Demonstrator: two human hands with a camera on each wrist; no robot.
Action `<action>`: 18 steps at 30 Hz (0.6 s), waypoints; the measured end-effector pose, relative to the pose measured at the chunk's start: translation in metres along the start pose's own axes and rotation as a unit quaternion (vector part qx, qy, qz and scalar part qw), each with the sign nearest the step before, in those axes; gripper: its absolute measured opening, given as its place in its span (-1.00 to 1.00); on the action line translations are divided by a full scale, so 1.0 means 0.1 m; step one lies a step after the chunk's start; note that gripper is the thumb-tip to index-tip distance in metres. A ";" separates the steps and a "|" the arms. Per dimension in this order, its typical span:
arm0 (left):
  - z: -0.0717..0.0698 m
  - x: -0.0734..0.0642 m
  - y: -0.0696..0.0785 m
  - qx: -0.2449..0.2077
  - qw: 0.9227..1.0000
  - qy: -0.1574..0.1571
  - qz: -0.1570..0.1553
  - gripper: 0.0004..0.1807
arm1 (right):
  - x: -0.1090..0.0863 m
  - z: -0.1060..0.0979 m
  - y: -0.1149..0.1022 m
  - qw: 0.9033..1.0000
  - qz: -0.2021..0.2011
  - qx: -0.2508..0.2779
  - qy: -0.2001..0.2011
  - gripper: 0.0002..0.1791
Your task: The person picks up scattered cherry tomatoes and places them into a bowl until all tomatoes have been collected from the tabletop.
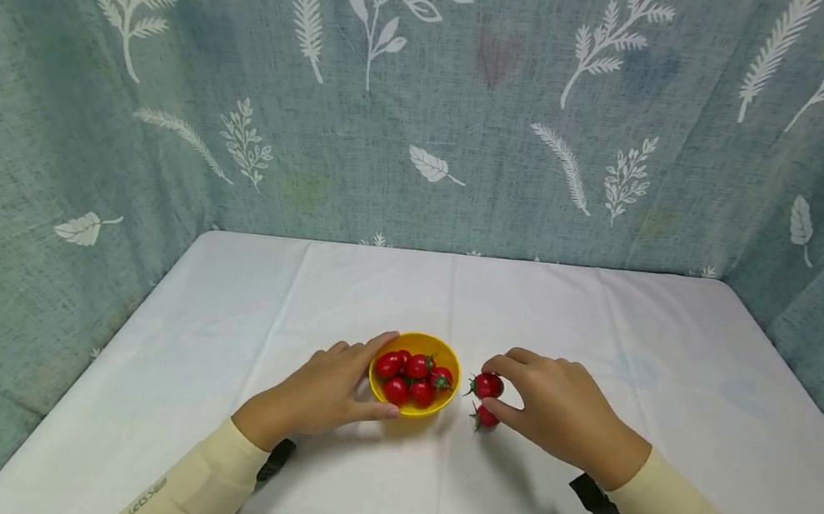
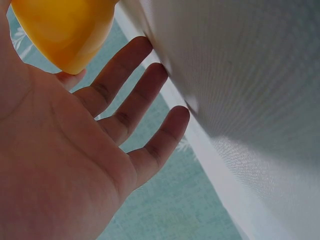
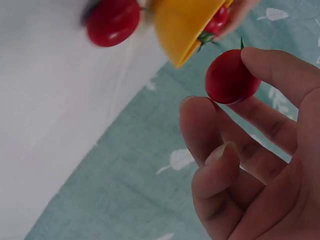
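My left hand (image 1: 322,390) steadies a small yellow bowl (image 1: 409,410), thumb on the near side of the rim and index finger at the far side. In the left wrist view the other fingers stretch past the bowl (image 2: 70,30) to the white cloth. Several red cherry tomatoes (image 1: 395,390) lie in it. Just right of the bowl, my right hand (image 1: 562,407) pinches a cherry tomato (image 3: 230,80) with a green stem between thumb and fingers, held above the cloth. Another tomato (image 1: 487,416) rests on the cloth below it, partly covered by the thumb.
A white cloth (image 1: 250,290) covers the table. Green-grey curtains (image 1: 417,207) with white leaf prints hang behind it and along both sides. Dark straps (image 1: 597,501) sit at both wrists, by the cream sleeves.
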State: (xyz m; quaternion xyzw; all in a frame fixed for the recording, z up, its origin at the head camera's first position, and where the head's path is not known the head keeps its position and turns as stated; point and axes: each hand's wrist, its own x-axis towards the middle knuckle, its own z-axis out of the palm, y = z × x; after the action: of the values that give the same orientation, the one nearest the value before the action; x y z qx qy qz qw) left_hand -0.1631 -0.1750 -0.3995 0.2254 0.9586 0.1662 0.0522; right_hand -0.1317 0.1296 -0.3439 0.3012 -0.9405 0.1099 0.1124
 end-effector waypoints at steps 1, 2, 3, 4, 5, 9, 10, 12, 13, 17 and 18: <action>0.00 0.00 0.00 0.000 1.000 0.000 0.000 0.11 | 0.03 0.01 -0.02 1.000 -0.004 0.003 0.001 -0.74; 0.00 0.00 0.00 -0.001 1.000 -0.001 0.000 0.11 | 0.05 0.01 -0.04 1.000 -0.010 0.005 0.003 -0.75; 0.00 0.01 -0.01 -0.002 1.000 0.000 0.001 0.12 | 0.07 0.02 -0.06 1.000 -0.015 0.006 0.003 -0.75; 0.00 0.00 0.00 -0.004 1.000 0.000 0.001 0.12 | 0.09 0.04 -0.08 1.000 -0.019 0.008 0.004 -0.76; 0.00 0.00 0.00 -0.005 1.000 0.000 0.002 0.12 | 0.12 0.05 -0.10 1.000 -0.024 0.010 0.005 -0.75; -0.01 0.00 0.00 -0.008 1.000 0.002 0.006 0.13 | 0.20 0.10 -0.17 0.999 -0.037 0.017 0.003 -0.72; -0.01 0.00 0.00 -0.008 1.000 0.002 0.007 0.13 | 0.22 0.11 -0.18 0.999 -0.038 0.019 0.003 -0.71; -0.01 0.00 -0.01 -0.006 1.000 0.001 0.008 0.13 | 0.26 0.14 -0.21 0.999 -0.043 0.022 0.001 -0.71; -0.01 0.00 -0.01 -0.005 1.000 0.002 0.008 0.13 | 0.28 0.15 -0.22 0.999 -0.043 0.024 0.000 -0.71; -0.01 0.00 -0.01 -0.006 1.000 0.002 0.012 0.12 | 0.34 0.22 -0.28 0.998 -0.048 0.026 -0.005 -0.72; -0.01 0.00 -0.01 -0.007 1.000 0.002 0.013 0.12 | 0.35 0.23 -0.29 0.998 -0.048 0.026 -0.007 -0.71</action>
State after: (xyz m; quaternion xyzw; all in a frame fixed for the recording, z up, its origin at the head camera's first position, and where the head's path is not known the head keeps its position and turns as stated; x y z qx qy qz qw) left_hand -0.1634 -0.1760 -0.3989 0.2369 0.9546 0.1736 0.0492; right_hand -0.1460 0.0811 -0.3524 0.3498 -0.9225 0.1265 0.1028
